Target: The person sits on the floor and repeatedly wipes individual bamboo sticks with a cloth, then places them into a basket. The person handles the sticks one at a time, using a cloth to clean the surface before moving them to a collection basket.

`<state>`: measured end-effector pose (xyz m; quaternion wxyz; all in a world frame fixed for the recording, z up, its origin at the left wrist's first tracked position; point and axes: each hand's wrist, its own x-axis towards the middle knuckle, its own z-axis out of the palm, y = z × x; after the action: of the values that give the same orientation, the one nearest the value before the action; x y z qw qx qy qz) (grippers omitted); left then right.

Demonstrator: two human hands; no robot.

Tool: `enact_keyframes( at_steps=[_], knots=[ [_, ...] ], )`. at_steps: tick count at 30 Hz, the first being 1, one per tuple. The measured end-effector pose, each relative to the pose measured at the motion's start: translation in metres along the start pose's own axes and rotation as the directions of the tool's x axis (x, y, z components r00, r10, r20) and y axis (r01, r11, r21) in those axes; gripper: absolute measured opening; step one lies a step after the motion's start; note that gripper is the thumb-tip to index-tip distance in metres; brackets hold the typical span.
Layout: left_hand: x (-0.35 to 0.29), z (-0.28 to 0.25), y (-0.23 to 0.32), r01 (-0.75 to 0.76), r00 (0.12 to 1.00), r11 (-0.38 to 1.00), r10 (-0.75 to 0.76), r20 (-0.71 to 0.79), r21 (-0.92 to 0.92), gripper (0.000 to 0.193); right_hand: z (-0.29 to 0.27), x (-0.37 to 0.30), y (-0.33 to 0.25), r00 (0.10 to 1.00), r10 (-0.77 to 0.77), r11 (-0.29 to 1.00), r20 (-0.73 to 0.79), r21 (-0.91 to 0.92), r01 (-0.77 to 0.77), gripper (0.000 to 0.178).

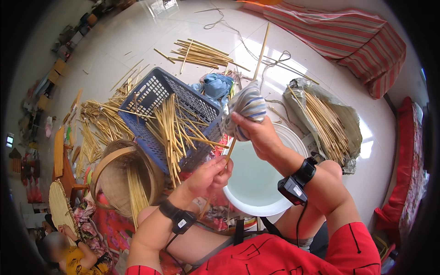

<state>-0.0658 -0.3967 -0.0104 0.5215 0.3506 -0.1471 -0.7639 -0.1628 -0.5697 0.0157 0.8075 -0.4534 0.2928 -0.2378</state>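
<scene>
A long, thin straw-coloured stalk (261,51) slants up and away from me. My left hand (211,175) pinches it near its lower part. Higher up, a striped grey, white and blue cloth (248,101) is wrapped round the same stalk. My right hand (256,133) grips that cloth, so the stretch of stalk inside it is hidden. Both hands are at the near-left rim and over the far side of a white bucket (266,214) holding cloudy, pale water (252,178).
A blue plastic crate (158,82) with stalks (169,130) stands left of the bucket. Nearer is a round woven basket (107,172). At right, a grey-green sack (350,123) holds more stalks. Loose stalks (204,54) lie on the floor. Another person (75,256) sits at lower left.
</scene>
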Motion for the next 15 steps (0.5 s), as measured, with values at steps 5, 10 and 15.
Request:
enact_keyframes(
  at_steps=[5,10,15],
  knots=[
    [0.002,0.002,0.007,-0.049,0.997,0.998,0.046,-0.064,-0.039,0.027,0.013,-0.019,0.023,0.985,0.123,0.991,0.122,-0.060,-0.117,0.037],
    [0.006,0.005,0.010,-0.029,0.998,0.996,0.024,-0.062,-0.081,0.028,0.010,-0.013,0.016,0.976,0.150,0.988,0.158,-0.044,-0.145,0.032],
    [0.010,0.001,0.008,0.026,1.000,0.970,-0.026,0.006,-0.241,0.027,0.005,-0.009,0.013,0.976,0.171,0.985,0.137,-0.034,-0.168,0.030]
  ],
)
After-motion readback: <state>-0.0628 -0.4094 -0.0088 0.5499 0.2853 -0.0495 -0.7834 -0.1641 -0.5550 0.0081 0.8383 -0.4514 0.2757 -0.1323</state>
